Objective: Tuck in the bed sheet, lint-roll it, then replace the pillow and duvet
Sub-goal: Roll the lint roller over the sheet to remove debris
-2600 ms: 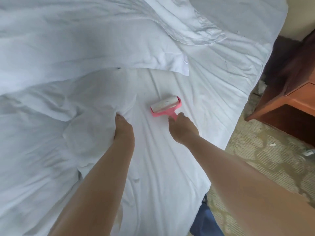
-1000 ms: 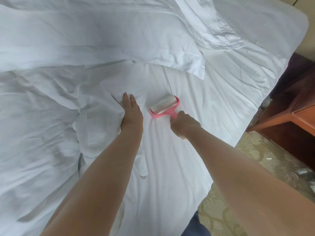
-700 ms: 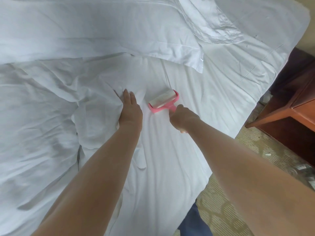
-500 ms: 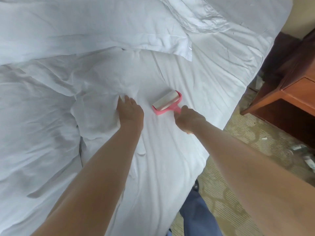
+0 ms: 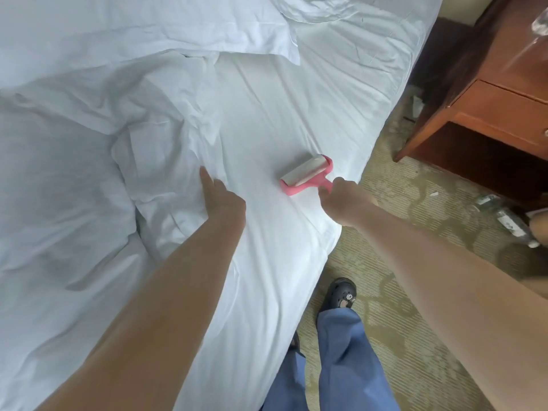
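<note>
Fingers of your right hand [image 5: 345, 203] grip the pink lint roller [image 5: 305, 178]; beside it your left hand [image 5: 224, 200], seemingly half-curled, presses the rumpled white bed sheet [image 5: 267, 120].

The right hand [image 5: 344, 204] grips a pink lint roller [image 5: 305, 178] lying on the white bed sheet [image 5: 267, 114] near the bed's edge. The left hand [image 5: 224, 200] touches the bunched duvet [image 5: 74, 173].

Bed [image 5: 341, 84] in white sheet [image 5: 267, 262], pink lint roller [image 5: 305, 178] flat on it near right edge, crumpled duvet [image 5: 59, 218] bunched left, pillow [image 5: 133, 31] at top — patterned carpet [image 5: 415, 307] beside, nightstand [image 5: 489, 114] on it
</note>
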### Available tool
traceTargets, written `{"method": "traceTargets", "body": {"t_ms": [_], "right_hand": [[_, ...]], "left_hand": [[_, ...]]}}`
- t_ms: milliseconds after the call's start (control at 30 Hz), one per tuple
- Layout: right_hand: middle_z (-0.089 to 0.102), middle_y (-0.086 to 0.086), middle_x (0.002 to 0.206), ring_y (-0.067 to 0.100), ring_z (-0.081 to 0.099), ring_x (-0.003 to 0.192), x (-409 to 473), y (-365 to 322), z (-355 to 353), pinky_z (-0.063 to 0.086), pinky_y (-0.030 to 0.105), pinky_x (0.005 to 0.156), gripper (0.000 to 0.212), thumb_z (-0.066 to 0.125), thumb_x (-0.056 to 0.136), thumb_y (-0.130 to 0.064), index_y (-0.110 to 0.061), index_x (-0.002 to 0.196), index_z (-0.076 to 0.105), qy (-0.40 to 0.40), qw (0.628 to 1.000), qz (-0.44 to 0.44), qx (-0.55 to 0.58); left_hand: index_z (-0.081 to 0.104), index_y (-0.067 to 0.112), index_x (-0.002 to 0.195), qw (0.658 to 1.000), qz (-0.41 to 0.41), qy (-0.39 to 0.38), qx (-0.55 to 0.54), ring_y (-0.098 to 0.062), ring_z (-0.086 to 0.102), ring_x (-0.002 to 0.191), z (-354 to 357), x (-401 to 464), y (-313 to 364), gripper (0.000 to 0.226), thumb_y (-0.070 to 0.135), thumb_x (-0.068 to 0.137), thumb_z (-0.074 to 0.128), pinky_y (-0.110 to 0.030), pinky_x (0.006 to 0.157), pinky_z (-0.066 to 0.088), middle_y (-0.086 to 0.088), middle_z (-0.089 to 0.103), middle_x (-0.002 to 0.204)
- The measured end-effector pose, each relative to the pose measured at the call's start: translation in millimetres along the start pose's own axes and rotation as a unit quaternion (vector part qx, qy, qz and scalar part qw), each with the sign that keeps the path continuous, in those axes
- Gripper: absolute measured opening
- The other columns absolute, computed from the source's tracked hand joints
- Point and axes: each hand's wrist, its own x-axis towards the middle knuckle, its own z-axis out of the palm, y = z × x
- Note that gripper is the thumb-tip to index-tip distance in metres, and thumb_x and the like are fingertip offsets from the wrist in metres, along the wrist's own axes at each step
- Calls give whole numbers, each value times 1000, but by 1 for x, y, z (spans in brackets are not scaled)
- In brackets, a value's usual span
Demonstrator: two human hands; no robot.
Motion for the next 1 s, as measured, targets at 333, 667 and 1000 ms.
{"method": "traceTargets", "body": {"t_ms": [333, 667, 1000], "right_hand": [[50, -2, 76, 16, 52, 64, -50, 6, 35, 33, 29, 50, 44, 16, 100, -47, -12, 111, 42, -55, 998, 1, -13], [49, 2, 83, 23, 58, 74, 3, -47, 19, 38, 30, 65, 49, 14, 101, -42, -8, 126, 40, -72, 997, -23, -4], [57, 3, 71, 16, 59, 55, -22, -17, 18, 40, 29, 54, 47, 13, 100, -46, -10, 109, 41, -82, 996, -29, -29]], "left_hand": [[46, 20, 134, 998, 45, 20, -34, -27, 28, 137, 10, -3, 4, 42, 18, 92, 50, -59, 115, -3, -3, 49, 134], [51, 21, 130, 997, 48, 44, -42, -25, 35, 131, 26, 8, -9, 37, 19, 93, 50, -56, 116, 1, -3, 52, 131], [52, 22, 127, 992, 59, 99, -51, -23, 40, 126, 27, 0, -9, 35, 25, 92, 53, -49, 114, 13, 1, 53, 124]]}}
